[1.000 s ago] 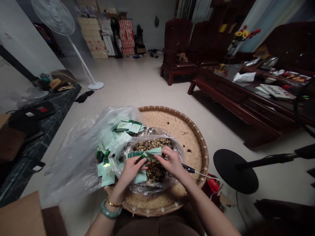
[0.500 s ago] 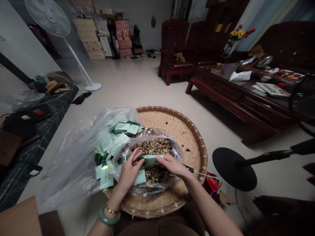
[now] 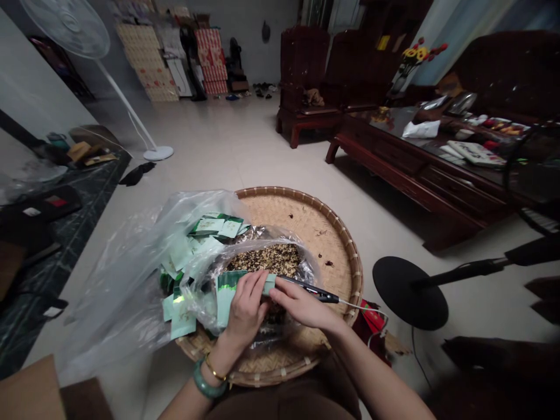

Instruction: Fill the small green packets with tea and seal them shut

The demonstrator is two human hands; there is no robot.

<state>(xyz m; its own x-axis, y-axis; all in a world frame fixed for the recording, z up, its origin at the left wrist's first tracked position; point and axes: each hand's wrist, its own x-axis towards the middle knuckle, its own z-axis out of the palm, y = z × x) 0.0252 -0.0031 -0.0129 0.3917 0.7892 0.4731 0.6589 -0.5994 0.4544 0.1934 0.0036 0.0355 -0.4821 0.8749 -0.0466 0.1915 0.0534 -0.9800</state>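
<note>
Left hand (image 3: 248, 304): fingers curled over a pale-green packet (image 3: 270, 284). Right hand (image 3: 304, 304): thumb and fingers grip the packet's right end. Packet is above the loose dark-and-yellow mix (image 3: 275, 255), over the round woven tray (image 3: 357, 265). Black corded tool (image 3: 322, 294) lies just beyond right hand.

No lettering can be read — the faint print on the pale-green rectangular sachets (image 3: 183, 322) and the dark strokes on the flat white rectangular item (image 3: 476, 154) are too small and blurred.
</note>
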